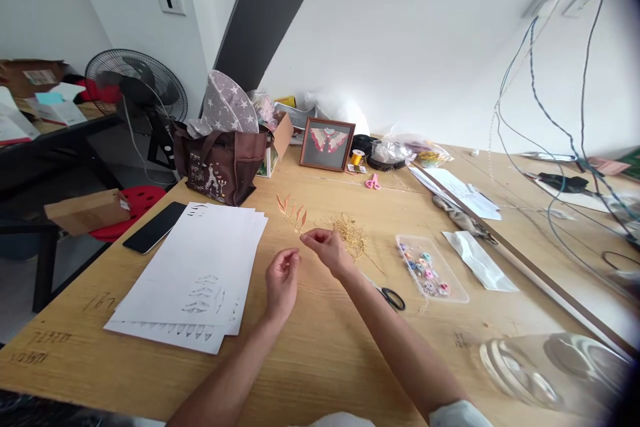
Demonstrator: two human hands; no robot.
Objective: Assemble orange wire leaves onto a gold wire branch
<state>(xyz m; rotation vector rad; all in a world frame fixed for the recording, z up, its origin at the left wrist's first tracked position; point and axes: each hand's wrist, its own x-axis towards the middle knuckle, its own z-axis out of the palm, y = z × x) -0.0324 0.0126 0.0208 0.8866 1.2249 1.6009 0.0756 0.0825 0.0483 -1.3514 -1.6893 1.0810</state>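
My right hand point(326, 247) pinches the lower end of a sprig of orange leaves point(292, 213), which tilts up and to the left above the table. The leaves line both sides of a thin stem. Just below and to the left, my left hand point(283, 280) is closed, its thumb and fingertips together; whatever lies between them is too small to make out. A tangle of gold wire or thread point(351, 235) lies behind my right hand. Partly hidden under my right forearm are scissors with black handles point(394, 298).
White sheets with leaf drawings point(200, 253) and a black phone point(156, 227) lie left. To the right are a clear box of colourful spools point(453, 273) and a clear jar point(550, 370). Behind stand a brown bag point(225, 167), a framed piece point(327, 143) and pink scissors point(373, 181).
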